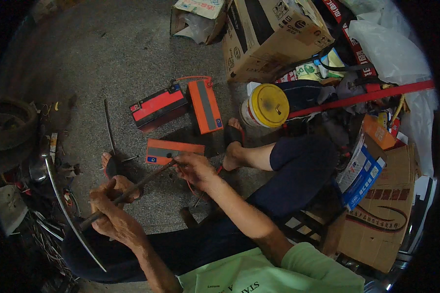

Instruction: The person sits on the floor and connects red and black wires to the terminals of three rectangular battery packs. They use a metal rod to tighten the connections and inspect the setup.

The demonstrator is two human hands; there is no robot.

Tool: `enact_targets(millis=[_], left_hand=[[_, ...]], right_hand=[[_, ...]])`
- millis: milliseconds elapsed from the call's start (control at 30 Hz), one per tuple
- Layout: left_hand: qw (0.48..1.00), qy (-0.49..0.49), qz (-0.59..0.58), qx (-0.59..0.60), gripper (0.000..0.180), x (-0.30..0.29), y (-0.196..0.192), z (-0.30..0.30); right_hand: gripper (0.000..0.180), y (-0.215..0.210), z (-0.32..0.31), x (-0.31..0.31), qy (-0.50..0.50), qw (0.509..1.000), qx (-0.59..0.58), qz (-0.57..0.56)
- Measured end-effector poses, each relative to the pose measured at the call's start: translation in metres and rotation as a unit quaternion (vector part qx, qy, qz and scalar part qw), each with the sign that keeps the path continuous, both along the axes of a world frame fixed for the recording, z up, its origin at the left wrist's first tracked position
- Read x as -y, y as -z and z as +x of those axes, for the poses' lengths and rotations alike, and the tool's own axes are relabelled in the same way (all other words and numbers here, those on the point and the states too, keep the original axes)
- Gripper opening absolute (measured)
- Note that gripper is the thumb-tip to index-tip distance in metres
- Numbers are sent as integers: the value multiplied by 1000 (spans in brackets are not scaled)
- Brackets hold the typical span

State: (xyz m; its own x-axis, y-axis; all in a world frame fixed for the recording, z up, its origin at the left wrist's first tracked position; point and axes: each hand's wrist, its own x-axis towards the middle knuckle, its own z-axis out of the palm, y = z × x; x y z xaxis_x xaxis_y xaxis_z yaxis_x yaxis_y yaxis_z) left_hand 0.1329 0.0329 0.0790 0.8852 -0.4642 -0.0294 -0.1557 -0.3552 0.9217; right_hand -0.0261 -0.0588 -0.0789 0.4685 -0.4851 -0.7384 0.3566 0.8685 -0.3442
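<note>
My left hand (115,212) is closed round the dark handle of a pick-like tool (143,184). A long, thin, curved metal head (66,207) crosses the handle's lower left end. My right hand (194,171) is closed at the handle's other end, its fingertips partly hidden. Just beyond it lies an orange battery-like block (156,149) with a grey stripe, partly covered by that hand. Farther off are a red-and-black battery (159,108) and another orange-and-grey battery (204,106), joined by an orange wire (193,77).
My sandalled feet stand either side of the near block. A white bucket with a yellow lid (270,105) stands to the right. Cardboard boxes (274,41) are behind it. A thin rod (108,124) lies on the floor; a wheel (10,124) and metal scraps fill the left side.
</note>
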Motion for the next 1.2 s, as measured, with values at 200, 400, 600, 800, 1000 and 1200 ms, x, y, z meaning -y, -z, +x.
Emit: enact_targets(millis=[200, 400, 600, 800, 1000, 1200], left_hand=[[993, -12, -105, 52, 66, 17, -5, -25], [999, -11, -25, 44, 56, -8, 3, -26], [991, -121, -14, 62, 72, -3, 3, -16], [989, -121, -48, -74, 62, 7, 22, 0], [967, 17, -72, -244, 26, -1, 85, 6], [917, 16, -103, -384, 13, 8, 92, -17]], right_hand=[[19, 8, 11, -24, 56, 994, 29, 90], [14, 21, 7, -26, 124, 992, 16, 31], [12, 21, 2, -18, 146, 987, 9, 60], [16, -10, 6, -13, 88, 995, -44, 21], [18, -46, 31, -23, 11, 999, -22, -45], [20, -52, 50, -29, -9, 992, -12, -126]])
